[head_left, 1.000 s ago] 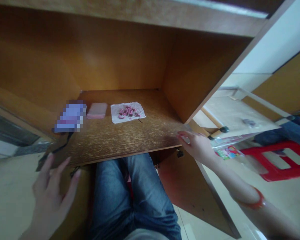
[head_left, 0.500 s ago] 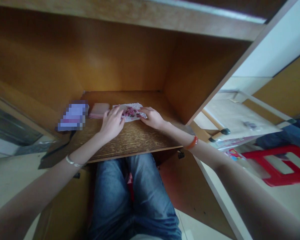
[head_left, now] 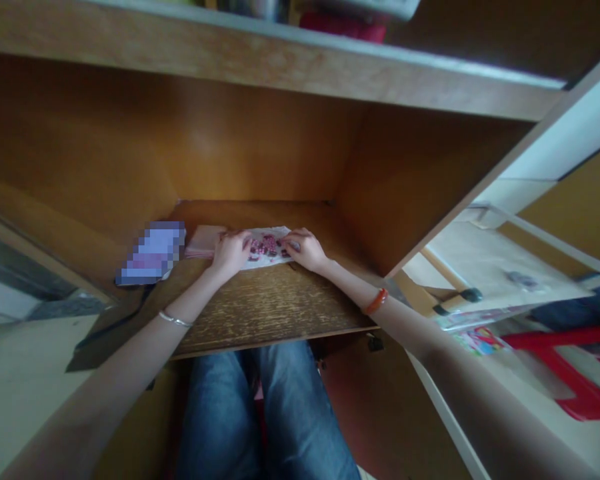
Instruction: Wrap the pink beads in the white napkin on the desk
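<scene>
A white paper sheet [head_left: 270, 248] lies on the wooden desk shelf [head_left: 275, 300] with pink and dark beads [head_left: 267, 245] heaped on it. My left hand [head_left: 230, 255] rests on the sheet's left part, its fingers at the beads. From the right, my right hand [head_left: 305, 250] has its fingertips on the sheet's right side. Between them the beads show only in part. A pink flat packet [head_left: 203, 241] lies just left of my left hand, its right end under the sheet or my fingers.
A pixelated flat object [head_left: 153, 253] lies further left, with a dark cable [head_left: 115, 327] running off the desk edge. Wooden walls box the shelf in on three sides. My jeans-covered legs [head_left: 265, 413] sit below the front edge; a red stool [head_left: 580, 373] stands at the right.
Both hands have come in from the desk's front edge and now sit on the sheet, closer together. The view has shifted slightly, showing more of the upper shelf.
</scene>
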`<state>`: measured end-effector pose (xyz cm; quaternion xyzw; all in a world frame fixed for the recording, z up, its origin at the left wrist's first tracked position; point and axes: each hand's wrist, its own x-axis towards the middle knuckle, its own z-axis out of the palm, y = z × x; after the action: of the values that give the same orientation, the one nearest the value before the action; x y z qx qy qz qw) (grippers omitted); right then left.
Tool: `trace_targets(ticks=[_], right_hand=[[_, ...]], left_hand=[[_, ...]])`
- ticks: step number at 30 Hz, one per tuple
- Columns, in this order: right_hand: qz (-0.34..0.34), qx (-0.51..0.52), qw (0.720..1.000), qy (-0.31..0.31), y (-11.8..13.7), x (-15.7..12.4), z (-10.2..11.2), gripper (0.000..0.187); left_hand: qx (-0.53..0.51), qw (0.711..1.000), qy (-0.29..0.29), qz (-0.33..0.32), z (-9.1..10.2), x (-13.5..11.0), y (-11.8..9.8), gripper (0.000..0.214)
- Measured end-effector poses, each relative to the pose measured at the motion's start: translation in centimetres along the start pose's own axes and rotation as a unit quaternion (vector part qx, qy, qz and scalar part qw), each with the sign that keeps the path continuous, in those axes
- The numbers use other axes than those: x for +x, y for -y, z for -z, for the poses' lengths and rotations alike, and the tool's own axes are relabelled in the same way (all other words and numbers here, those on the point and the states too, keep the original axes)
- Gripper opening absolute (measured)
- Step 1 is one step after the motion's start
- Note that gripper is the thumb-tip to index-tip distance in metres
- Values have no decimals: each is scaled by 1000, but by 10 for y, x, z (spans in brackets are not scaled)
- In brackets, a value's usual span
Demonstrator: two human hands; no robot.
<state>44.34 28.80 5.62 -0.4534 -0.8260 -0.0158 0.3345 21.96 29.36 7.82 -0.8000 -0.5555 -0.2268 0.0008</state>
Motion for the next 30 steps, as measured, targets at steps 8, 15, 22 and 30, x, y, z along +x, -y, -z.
trace_targets(ticks=[8,15,22,30], right_hand=[[-23,20,999,-21,-2,10,-6,16],[-91,114,986,-86,-12,14,0,15],[-131,142,978,-79,-20,9,1,18],[-127,165,977,-41,-12,6,0,20]], left_hand=[[60,995,-71,20,3,-4,15,33],[119,981,-68,140,9,-5,31,44],[137,970,-58,193,3,-6,34,56],[144,973,-66,168,6,-4,33,51]])
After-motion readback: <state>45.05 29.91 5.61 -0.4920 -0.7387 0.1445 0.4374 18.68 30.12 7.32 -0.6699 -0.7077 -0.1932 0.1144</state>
